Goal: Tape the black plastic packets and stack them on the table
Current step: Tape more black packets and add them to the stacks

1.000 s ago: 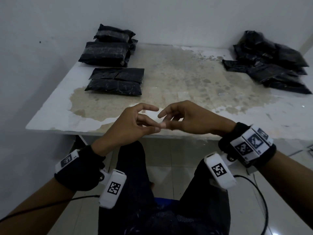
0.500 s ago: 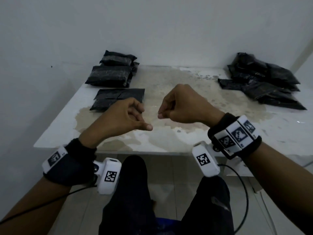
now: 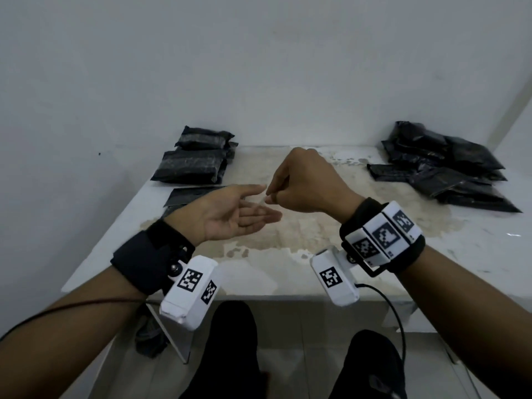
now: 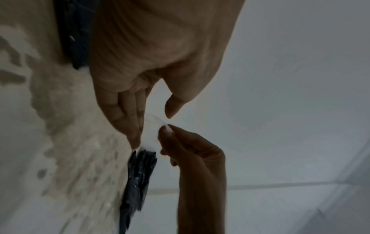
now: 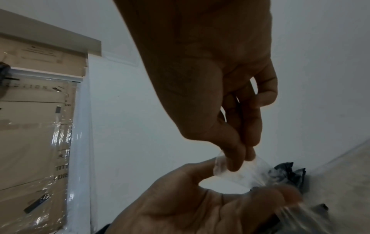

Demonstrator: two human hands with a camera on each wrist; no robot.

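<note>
My right hand pinches a clear bit of tape to peel it off my flat, open left hand, so I can stick it on a black packet from the pile at two o'clock.

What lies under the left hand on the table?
A flat black packet lies on the table below the left hand, which hangs above it. The hand and wrist cover its near right part.
</note>
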